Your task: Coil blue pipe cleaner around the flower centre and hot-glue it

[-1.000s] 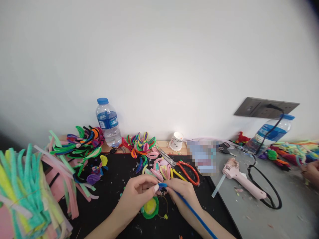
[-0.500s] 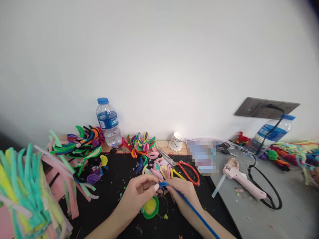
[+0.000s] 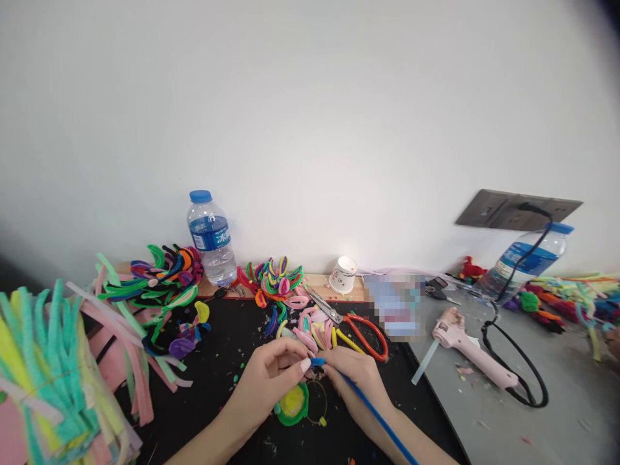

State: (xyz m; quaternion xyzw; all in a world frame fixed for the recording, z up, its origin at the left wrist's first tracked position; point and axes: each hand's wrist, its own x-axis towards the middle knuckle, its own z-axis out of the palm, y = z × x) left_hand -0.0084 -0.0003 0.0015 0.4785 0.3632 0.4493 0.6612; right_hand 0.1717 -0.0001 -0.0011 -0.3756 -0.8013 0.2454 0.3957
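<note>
Your left fingers point(image 3: 294, 374) and right fingers point(image 3: 340, 360) grasp the blue fuzzy stem point(image 3: 372, 409), inside the black surface's point(image 3: 208, 371) right edge.

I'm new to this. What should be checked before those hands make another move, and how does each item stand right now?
1. Right-hand grip holding the blue fuzzy strip: ok.
2. Left-hand grip pinching the strip's end: cannot tell; its fingertips are right beside it.
3. Scissors close by: ok, lying just beyond the hands.
4. Glue gun away from the hands: ok, on the gray surface at right; whether hot, cannot tell.
5. Bottle at left upright and capped: ok.
</note>
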